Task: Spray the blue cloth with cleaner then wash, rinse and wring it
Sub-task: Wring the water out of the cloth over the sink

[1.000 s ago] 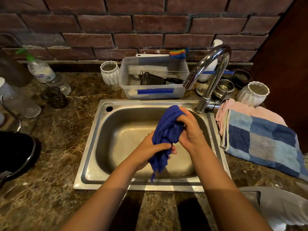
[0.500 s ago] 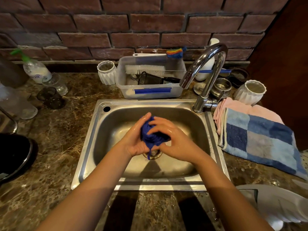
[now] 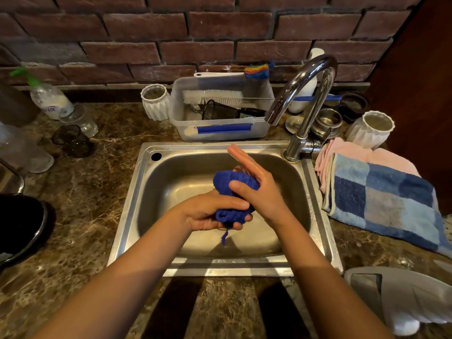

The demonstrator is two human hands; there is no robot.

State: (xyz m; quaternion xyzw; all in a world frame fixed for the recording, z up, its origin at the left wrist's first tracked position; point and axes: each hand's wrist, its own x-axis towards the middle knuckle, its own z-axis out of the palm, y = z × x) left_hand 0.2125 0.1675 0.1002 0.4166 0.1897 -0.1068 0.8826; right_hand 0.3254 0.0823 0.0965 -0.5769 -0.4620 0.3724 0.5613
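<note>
The blue cloth point(image 3: 226, 183) is bunched into a tight wad over the middle of the steel sink point(image 3: 129, 201). My left hand point(image 3: 208, 212) grips its lower part from below, fingers curled round it. My right hand point(image 3: 256, 187) lies against the wad's right side, wet, with its fingers straight and pointing up toward the far rim and its thumb pressing on the cloth. A thin tail of cloth hangs below my left hand. No water runs from the tap point(image 3: 303, 99). A spray bottle with a green nozzle point(image 3: 46, 96) leans at the back left.
A clear tub point(image 3: 220, 128) with a brush stands behind the sink, between two white ribbed cups point(image 3: 156, 102) point(image 3: 370, 129). Folded blue checked and pink towels point(image 3: 381, 199) lie to the right. Glasses point(image 3: 73, 140) and a dark pan point(image 3: 22, 223) sit on the left counter.
The cloth went from hanging long between my hands to a squeezed ball. My right hand's fingers, curled over it half a second ago, have straightened out.
</note>
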